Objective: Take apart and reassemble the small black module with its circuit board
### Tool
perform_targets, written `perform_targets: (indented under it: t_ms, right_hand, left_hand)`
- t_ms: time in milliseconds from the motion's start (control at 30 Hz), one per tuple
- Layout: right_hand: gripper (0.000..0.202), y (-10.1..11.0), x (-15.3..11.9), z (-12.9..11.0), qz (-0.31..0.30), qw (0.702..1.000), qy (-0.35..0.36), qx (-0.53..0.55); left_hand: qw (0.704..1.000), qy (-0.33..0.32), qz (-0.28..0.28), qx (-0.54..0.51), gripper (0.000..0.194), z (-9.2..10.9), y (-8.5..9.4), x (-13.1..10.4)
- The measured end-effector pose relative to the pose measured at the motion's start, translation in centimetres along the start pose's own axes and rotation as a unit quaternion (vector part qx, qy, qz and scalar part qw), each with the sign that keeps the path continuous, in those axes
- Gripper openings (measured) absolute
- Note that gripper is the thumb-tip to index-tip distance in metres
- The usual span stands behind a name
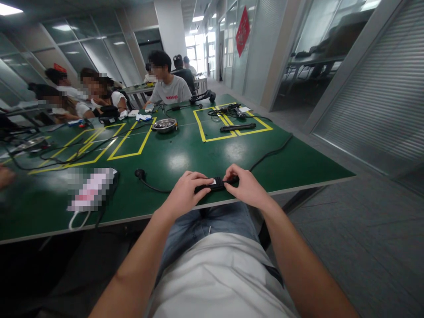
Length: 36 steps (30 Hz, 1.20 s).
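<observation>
The adapter (pixel 217 183) is located at the near edge of the green table (pixel 308 170), directly in front of the wearer's body. Its left part is gripped by the left hand (pixel 187 189), with the thumb on the near side and the fingers laid over the top. A pale label is partly visible on its upper face. At the adapter's right end, the right cord (pixel 271 153) is pinched between the thumb and fingers of the right hand (pixel 243 185). Whether its connector is fully seated cannot be told, as the joint is covered by the fingertips.

The right cord is led away across the table toward its right edge. From beneath the left hand, the left cord (pixel 154 189) is run to a black plug (pixel 139 173), which is left lying on the tabletop. Farther left, a pink-and-white item (pixel 91 190) is noted, its details obscured.

Beyond the hands, a black bar (pixel 237 127) and tangled cables (pixel 228 111) are found within yellow tape (pixel 198 126). A steel bowl (pixel 165 130) is placed to their left. The far side is occupied by a seated person (pixel 168 88).
</observation>
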State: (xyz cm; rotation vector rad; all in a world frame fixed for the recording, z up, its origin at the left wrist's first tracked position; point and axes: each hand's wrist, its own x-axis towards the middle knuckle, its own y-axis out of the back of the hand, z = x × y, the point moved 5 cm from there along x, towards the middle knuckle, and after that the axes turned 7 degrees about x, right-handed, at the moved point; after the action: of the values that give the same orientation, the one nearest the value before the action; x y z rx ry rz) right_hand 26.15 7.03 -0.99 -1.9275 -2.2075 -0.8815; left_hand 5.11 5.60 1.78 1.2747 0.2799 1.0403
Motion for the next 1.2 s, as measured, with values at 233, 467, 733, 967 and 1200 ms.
perform_targets:
  t_ms: [233,467,733,967,1200]
  right_hand:
    - [0.008,-0.3,0.3,-0.2,-0.01,1.0,0.004,-0.021]
    - [0.009,-0.4,0.1,-0.3,-0.009,0.999,0.004,-0.034]
    - [0.012,-0.4,0.0,-0.1,-0.013,0.998,0.004,-0.065]
    - [0.012,-0.4,0.0,-0.2,-0.024,0.996,0.016,-0.085]
    - [0.015,-0.8,-0.1,-0.2,-0.039,0.992,0.035,-0.116]
  left_hand:
    - [0.999,0.012,0.019,-0.044,0.026,-1.2,0.1,-0.2]
    - [0.999,-0.007,0.048,-0.015,0.028,-0.9,0.2,-0.9]
    - [1.0,0.0,0.029,-0.01,0.029,-0.4,-0.1,-1.1]
    - [0.986,0.13,0.103,-0.013,0.039,-2.6,-0.1,-0.4]
    - [0.982,0.131,0.124,0.046,0.02,-2.7,0.0,-0.9]
